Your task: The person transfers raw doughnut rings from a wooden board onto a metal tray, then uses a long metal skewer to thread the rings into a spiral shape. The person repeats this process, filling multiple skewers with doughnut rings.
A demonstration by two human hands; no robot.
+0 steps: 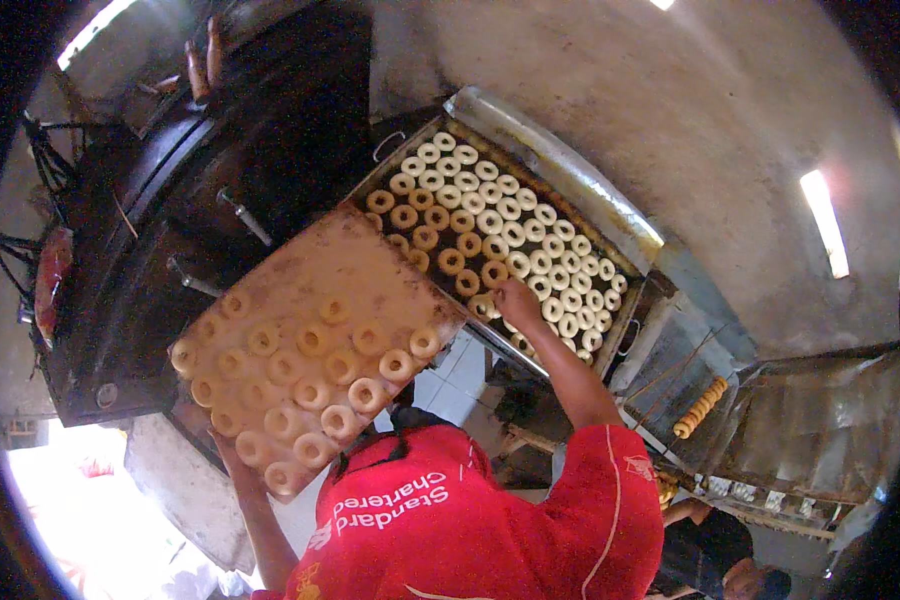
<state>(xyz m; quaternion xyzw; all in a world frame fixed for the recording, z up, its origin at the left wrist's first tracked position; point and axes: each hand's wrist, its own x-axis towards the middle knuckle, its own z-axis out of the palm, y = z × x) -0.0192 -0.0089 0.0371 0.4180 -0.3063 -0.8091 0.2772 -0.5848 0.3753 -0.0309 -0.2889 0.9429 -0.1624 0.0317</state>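
My left hand (226, 447) is at the near left edge of a flat, flour-dusted board (340, 255), holding it tilted; its fingers are mostly hidden. Rows of raw dough rings (367, 395) lie on the board's near half. The far right corner of the board comes up against a wide rectangular frying pan (615, 340). Many rings float in dark liquid there, pale ones (513, 234) to the right and browner ones (451, 262) to the left. Over the pan's near side, my right hand (515, 300) has its fingers drawn together at a pale dough ring (484, 306).
A large black metal body with handles (254, 220) stands at the left. Right of the pan, a stack of browned rings (701, 408) sits on a thin stick above a metal tray (660, 375). Another person (715, 550) is at the lower right. Pale tiles (454, 365) cover the floor.
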